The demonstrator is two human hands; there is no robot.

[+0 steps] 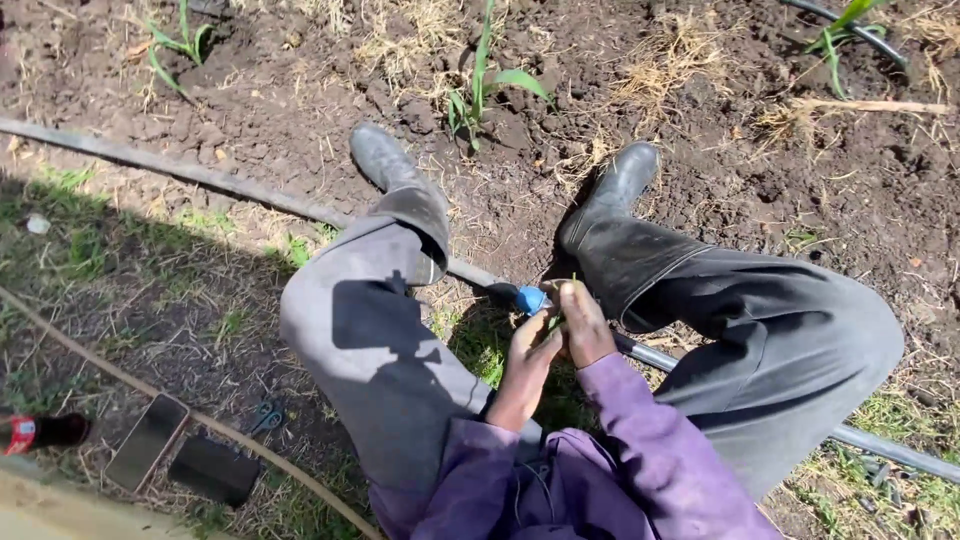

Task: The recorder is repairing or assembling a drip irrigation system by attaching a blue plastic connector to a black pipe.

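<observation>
Left hand (527, 352) and right hand (583, 325) closed together on small green stem (560, 312). Just beside blue fitting (532, 299) on black hose (200, 176), between rubber boots (610, 195).

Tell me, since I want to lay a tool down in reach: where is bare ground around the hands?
Free: the soil between the two boots, below the seedling, and the grass left of the left knee, above the phone. Crowded: between the knees, where both hands, left hand and right hand, meet at the black pipe and its blue fitting.
</observation>
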